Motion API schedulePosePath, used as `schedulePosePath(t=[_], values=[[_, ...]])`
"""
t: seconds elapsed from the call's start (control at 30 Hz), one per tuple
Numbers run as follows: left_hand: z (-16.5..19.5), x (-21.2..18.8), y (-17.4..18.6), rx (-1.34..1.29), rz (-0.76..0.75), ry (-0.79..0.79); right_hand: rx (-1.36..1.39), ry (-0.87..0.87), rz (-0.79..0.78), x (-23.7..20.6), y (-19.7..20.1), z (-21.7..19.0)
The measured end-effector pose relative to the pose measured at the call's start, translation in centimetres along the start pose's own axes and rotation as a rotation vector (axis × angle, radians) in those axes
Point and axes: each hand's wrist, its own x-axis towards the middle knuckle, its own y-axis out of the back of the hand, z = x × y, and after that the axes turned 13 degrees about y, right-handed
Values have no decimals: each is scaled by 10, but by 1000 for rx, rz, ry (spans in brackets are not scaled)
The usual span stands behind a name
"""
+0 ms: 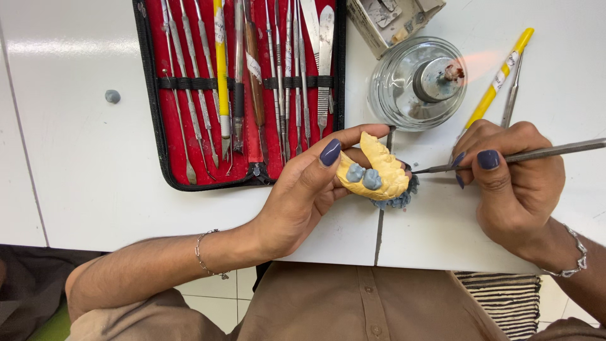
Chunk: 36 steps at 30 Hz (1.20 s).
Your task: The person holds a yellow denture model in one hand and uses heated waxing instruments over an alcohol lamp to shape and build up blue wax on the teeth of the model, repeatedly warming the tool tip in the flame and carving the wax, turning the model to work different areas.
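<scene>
My left hand grips a yellow dental jaw model that carries two blue-grey wax teeth. The model is held just above the white table's front edge. My right hand pinches a thin metal carving tool like a pen. Its tip points left and touches the right end of the model. A lump of blue-grey wax lies on the table under the model.
A lit glass spirit lamp burns behind the model, flame pointing right. An open red tool case with several metal instruments lies at the back left. A yellow-handled tool and a cardboard box sit at the back right. A small wax blob lies left.
</scene>
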Motion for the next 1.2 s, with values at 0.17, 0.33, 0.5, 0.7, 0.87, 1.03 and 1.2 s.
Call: schedulePosePath(t=[0.17, 0.33, 0.5, 0.7, 0.87, 1.03, 1.2], values=[[0, -1, 5, -10, 16, 19, 37, -49, 21, 0, -1, 6], [4, 3, 5, -12, 34, 25, 186, -68, 130, -6, 1, 17], [7, 7, 5, -68, 36, 34, 141, 34, 317, -18, 17, 30], [5, 9, 13, -109, 44, 65, -33, 109, 306, -29, 21, 50], [8, 15, 17, -106, 23, 49, -67, 126, 267, -32, 26, 56], [8, 15, 20, -109, -24, 30, -83, 101, 266, -39, 29, 64], [14, 15, 21, -100, -85, 18, -77, 123, 274, -41, 29, 72]])
